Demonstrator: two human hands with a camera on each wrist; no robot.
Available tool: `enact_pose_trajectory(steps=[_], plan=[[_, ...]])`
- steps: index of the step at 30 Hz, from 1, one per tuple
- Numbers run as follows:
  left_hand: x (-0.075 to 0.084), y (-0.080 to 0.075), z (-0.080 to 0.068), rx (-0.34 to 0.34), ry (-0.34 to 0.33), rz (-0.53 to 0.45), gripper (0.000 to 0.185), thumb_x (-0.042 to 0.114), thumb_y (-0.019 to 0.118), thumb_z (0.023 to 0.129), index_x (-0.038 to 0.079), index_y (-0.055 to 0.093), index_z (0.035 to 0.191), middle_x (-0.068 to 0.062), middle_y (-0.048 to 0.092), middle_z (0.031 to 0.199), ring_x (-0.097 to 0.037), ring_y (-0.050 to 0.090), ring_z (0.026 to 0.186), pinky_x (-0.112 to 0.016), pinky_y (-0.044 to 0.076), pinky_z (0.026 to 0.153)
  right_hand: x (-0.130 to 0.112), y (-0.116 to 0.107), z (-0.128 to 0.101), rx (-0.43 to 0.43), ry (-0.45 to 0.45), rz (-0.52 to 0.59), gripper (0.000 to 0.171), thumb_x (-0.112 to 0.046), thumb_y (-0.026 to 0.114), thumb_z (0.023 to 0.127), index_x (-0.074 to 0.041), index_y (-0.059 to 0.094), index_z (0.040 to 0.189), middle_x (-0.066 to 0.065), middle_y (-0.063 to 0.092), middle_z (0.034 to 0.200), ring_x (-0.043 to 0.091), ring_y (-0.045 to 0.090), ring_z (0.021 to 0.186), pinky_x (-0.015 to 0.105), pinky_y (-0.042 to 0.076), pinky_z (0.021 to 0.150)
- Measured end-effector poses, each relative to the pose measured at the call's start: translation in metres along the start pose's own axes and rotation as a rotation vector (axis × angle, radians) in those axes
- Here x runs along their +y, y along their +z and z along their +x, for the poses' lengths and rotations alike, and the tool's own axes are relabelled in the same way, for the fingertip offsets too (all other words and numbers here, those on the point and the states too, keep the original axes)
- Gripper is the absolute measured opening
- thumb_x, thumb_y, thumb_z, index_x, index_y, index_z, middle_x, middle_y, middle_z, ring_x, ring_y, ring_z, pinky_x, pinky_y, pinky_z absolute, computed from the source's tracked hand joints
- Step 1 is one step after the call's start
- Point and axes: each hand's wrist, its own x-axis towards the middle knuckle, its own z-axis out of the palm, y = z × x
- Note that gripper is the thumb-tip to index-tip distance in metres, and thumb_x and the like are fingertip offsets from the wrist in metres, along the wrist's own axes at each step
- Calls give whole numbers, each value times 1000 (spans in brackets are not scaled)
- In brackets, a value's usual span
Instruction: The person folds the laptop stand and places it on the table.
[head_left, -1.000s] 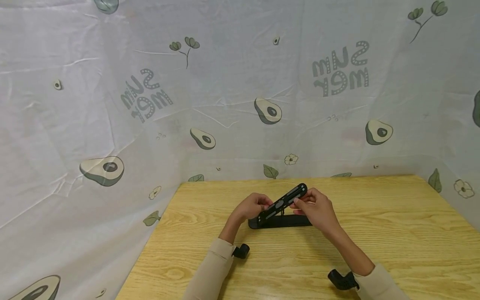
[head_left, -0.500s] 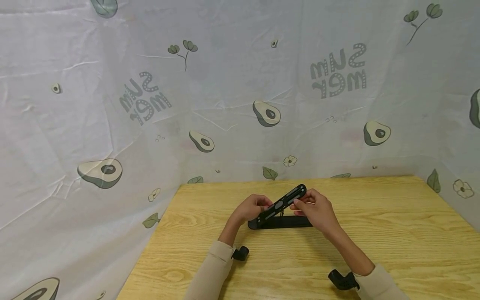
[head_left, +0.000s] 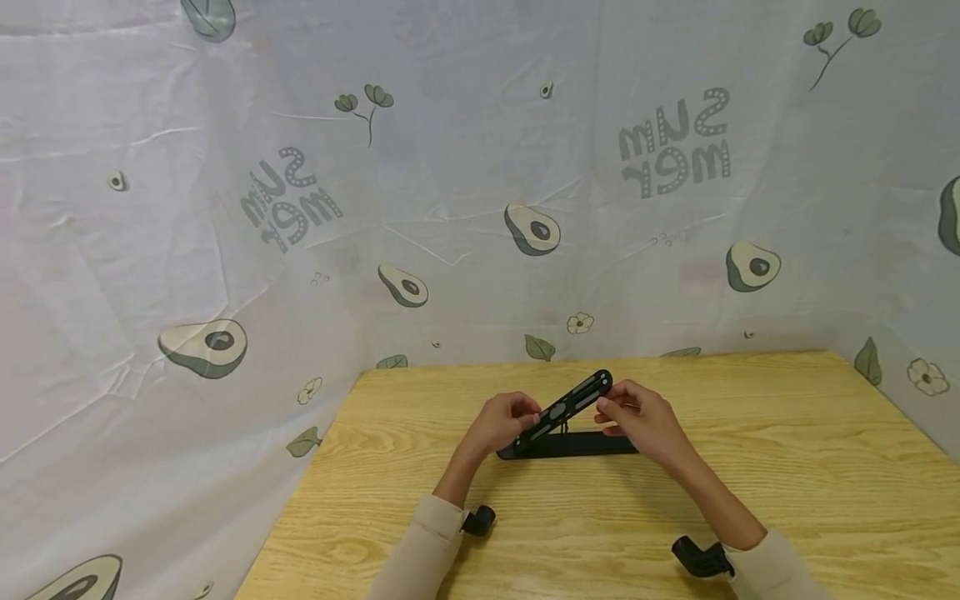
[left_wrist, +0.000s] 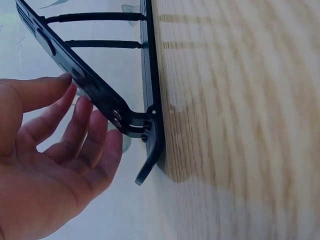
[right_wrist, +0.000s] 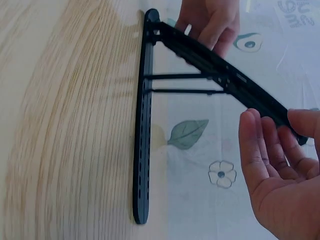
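A black folding laptop stand (head_left: 558,411) rests on the wooden table, its long base (head_left: 581,443) lying flat. One slotted arm (right_wrist: 220,65) slants up from the hinge at the left end, propped by two thin struts (left_wrist: 100,17). My left hand (head_left: 501,422) pinches this arm near its lower part, thumb in front and fingers behind. Beside the arm's raised end is my right hand (head_left: 643,418), its fingers loosely bent and thumb close to the bar. In the right wrist view those fingers (right_wrist: 257,145) look relaxed; contact with the bar is hard to tell.
The wooden table (head_left: 600,525) reaches back to a pale printed cloth (head_left: 465,167) hung behind and at the sides. Black wrist cameras sit at the left cuff (head_left: 478,521) and right cuff (head_left: 701,557).
My right hand has shifted slightly right, its thumb sliding off the arm's raised end. The left hand stays at the arm's lower part; the stand keeps its angle.
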Motion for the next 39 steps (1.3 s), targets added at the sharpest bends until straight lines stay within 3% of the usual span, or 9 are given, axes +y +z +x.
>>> enact_pose_trajectory(steps=[12,19,22,30,39], plan=[[12,3,-19,85,-3,8,17,21,72,105,9,76,116,-8,75,109,-23,71,95,-38,62,79,21,-20,3,26,-52,-206,25,-15,68,107,4,68,123,16,76,108,15,76,91,34,67,82],[15,3,-32,76,-3,16,32,26,72,105,5,72,128,-11,75,117,-28,72,103,-44,63,84,32,-29,4,12,-76,-345,27,-19,70,106,0,70,125,11,77,110,26,75,100,22,58,77],[15,2,-38,70,-7,11,36,26,72,105,4,70,133,-13,75,121,-31,73,107,-47,64,87,36,-32,3,-7,-80,-371,29,-18,71,105,1,70,127,12,78,113,30,75,105,25,60,80],[12,0,-50,69,-40,0,40,26,74,104,2,69,136,-16,74,124,-33,72,110,-47,64,88,48,-37,5,-61,-80,-395,35,-18,70,106,5,67,132,19,75,121,38,73,112,50,64,89],[10,1,-64,59,-57,-18,38,26,76,102,5,71,133,-16,72,123,-34,72,110,-45,63,82,57,-36,10,-114,-65,-373,35,-15,70,105,6,66,132,20,75,120,39,73,111,44,65,86]])
